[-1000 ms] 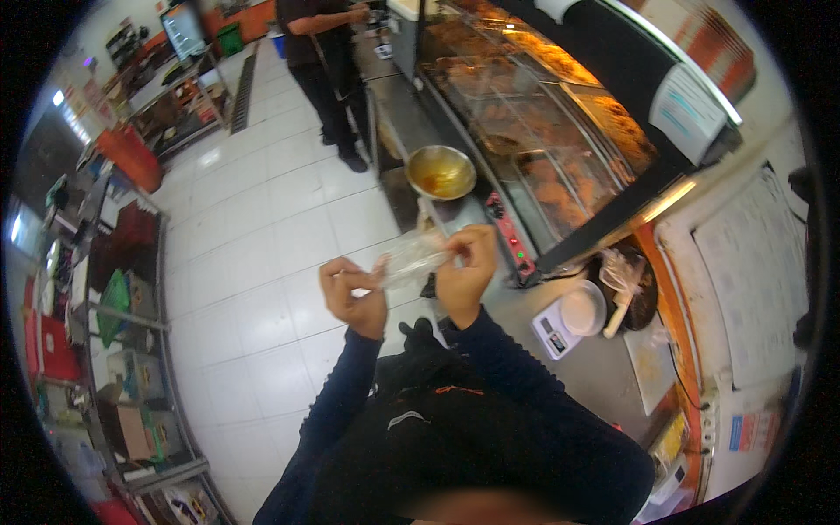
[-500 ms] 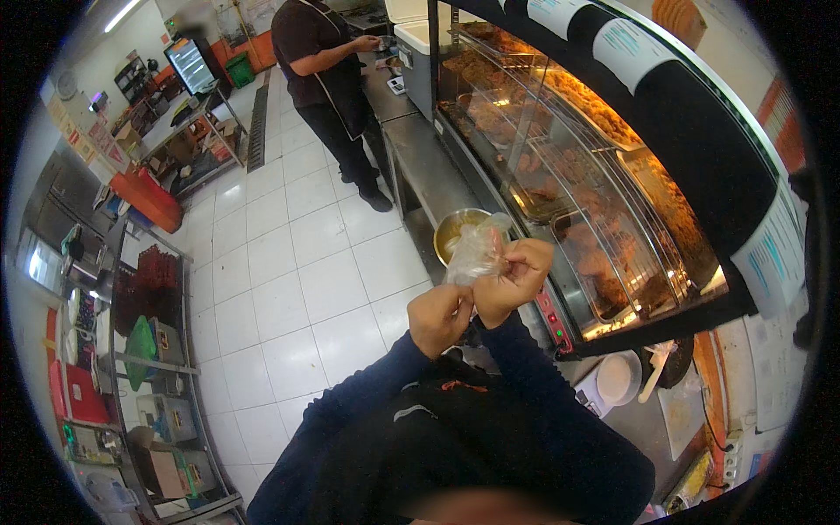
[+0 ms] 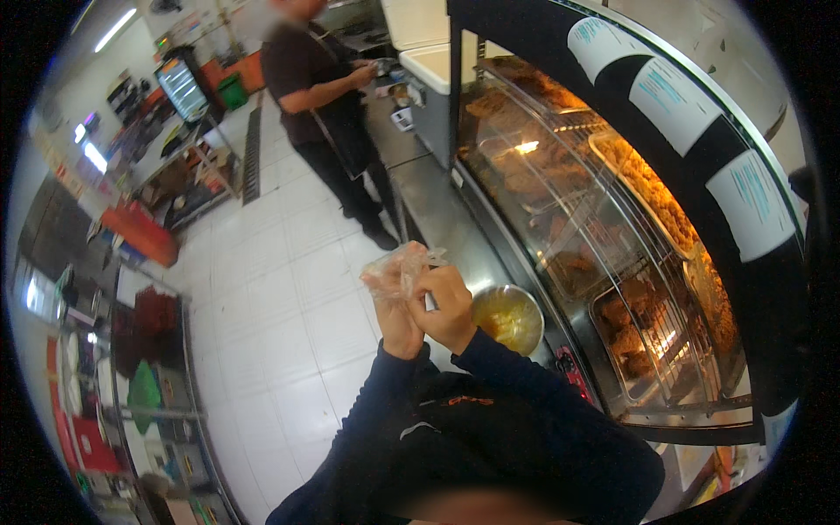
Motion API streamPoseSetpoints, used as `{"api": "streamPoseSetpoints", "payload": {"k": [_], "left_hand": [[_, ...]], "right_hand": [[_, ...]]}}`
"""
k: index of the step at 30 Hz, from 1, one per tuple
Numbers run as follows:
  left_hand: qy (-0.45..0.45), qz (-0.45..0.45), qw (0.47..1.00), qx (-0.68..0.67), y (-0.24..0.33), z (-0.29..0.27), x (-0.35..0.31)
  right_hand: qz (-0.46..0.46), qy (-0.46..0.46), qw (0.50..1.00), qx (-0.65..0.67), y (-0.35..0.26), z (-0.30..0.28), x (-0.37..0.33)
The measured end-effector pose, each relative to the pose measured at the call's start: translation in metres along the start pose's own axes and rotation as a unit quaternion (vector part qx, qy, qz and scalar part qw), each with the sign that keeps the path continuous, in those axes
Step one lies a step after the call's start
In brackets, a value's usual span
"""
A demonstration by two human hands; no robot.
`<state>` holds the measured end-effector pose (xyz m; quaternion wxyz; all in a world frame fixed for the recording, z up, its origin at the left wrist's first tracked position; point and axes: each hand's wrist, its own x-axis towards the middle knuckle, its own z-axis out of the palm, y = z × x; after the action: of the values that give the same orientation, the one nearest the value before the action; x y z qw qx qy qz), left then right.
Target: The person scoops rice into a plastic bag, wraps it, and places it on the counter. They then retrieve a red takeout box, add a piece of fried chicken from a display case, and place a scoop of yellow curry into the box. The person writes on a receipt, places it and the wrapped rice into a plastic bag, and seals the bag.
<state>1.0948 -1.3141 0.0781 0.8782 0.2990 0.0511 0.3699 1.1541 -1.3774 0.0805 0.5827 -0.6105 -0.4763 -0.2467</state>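
A thin clear disposable plastic glove (image 3: 409,262) covers the fingers of my left hand (image 3: 399,325), which point up and away in front of my chest. Seen through the crinkled film, those fingers look stretched out and blurred. My right hand (image 3: 448,306) is closed, pinching the glove's plastic beside my left wrist and palm. Just right of my hands stands a round metal bowl (image 3: 535,325) holding yellowish liquid with pale lumps. It rests on the steel counter (image 3: 459,234), touched by neither hand.
Along the right runs a lit glass display cabinet (image 3: 604,236) with trays of fried food. A person (image 3: 319,105) in dark clothes works at the counter ahead, near an open cool box (image 3: 424,96). Loaded shelving (image 3: 157,411) lines the left; white floor tiles (image 3: 289,289) lie between.
My hands have moved left, away from over the bowl, and the view has turned right. The plastic glove, earlier bunched between both hands, now covers my left fingers.
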Motion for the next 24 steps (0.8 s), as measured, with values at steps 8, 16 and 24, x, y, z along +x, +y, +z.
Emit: {"api": "streamPoseSetpoints", "payload": {"k": [8,16,24], "left_hand": [[-0.068,-0.146,0.987,0.018,-0.03,-0.046,0.179],[-0.103,-0.201,0.974,-0.019,-0.046,-0.045,0.277],[-0.07,-0.244,0.963,-0.094,-0.041,-0.056,0.325]], "right_hand": [[-0.067,-0.121,0.978,-0.156,0.116,0.053,0.06],[-0.002,-0.161,0.973,-0.167,0.176,0.085,0.113],[-0.088,-0.203,0.948,-0.227,0.206,0.077,0.163]]}}
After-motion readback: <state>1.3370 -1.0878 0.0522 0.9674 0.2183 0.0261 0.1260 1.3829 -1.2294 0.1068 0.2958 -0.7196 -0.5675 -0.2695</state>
